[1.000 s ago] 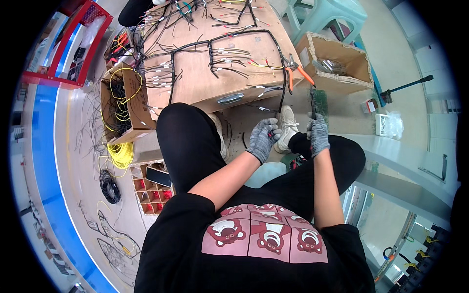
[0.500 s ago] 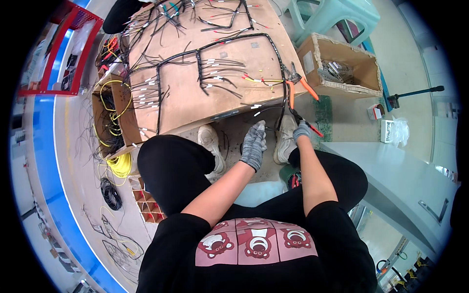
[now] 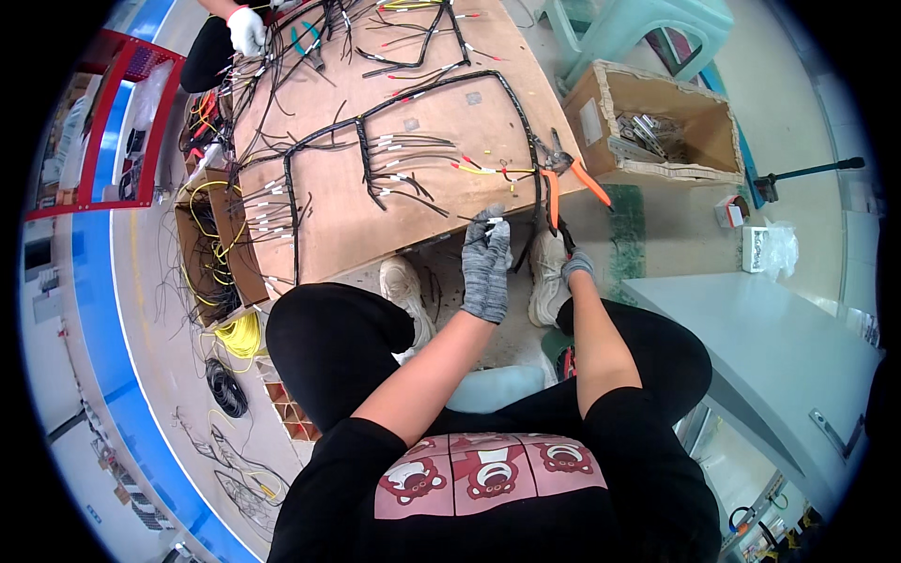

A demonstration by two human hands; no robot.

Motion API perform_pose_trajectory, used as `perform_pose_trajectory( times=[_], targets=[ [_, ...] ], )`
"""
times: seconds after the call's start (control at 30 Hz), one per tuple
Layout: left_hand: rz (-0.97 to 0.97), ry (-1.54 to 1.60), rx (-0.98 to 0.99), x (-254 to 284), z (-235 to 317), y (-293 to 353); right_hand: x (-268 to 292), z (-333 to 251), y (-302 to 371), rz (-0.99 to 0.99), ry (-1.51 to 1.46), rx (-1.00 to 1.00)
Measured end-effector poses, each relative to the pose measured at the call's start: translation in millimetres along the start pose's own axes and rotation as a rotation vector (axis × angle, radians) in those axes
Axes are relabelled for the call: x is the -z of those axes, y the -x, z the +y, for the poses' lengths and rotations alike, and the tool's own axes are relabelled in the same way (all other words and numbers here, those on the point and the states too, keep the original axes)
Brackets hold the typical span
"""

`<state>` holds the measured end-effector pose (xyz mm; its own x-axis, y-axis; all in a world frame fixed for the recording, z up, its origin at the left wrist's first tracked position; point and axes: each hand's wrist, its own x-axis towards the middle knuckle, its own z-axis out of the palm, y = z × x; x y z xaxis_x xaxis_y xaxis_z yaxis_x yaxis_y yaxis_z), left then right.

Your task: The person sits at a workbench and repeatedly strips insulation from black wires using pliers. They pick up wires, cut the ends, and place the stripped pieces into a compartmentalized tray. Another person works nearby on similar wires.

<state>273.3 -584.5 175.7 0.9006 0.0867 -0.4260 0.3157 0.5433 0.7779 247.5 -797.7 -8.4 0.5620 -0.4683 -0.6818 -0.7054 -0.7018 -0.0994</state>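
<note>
In a grey knit glove, my left hand [image 3: 486,267] is just off the near edge of the board, its fingers closed on a thin black wire with white label sleeves [image 3: 495,221]. My right hand [image 3: 578,266], gloved too, is closed round a dark hand tool that looks like pliers [image 3: 567,240]; its jaws cannot be made out. On the board [image 3: 427,202] lies a black taped wire harness [image 3: 427,86] with many labelled branches. A cutter with orange handles [image 3: 552,192] rests over the board's near right corner, just above my right hand.
An open cardboard box of metal parts [image 3: 652,131] stands right of the board, below a green stool [image 3: 690,23]. At left are a box of wires [image 3: 221,253], a yellow wire coil [image 3: 241,335] and a red rack [image 3: 89,141]. Another person's gloved hand [image 3: 247,31] is at the far left.
My left hand has moved up towards the board edge and now has the labelled wire in its fingers. The pliers in my right hand have turned upward. Another person's gloved hand has come into view.
</note>
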Motion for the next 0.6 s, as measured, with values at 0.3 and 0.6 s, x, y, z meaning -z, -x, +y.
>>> perform_pose_trajectory(
  times=[0.3, 0.6],
  targets=[
    [-0.112, -0.047, -0.151, -10, 6, 3, 107, -23, 35, 0.897, -0.838, 0.473],
    [-0.052, -0.077, -0.126, -21, 15, -7, 170, -125, 134, 0.356, 0.066, 0.333]
  ],
)
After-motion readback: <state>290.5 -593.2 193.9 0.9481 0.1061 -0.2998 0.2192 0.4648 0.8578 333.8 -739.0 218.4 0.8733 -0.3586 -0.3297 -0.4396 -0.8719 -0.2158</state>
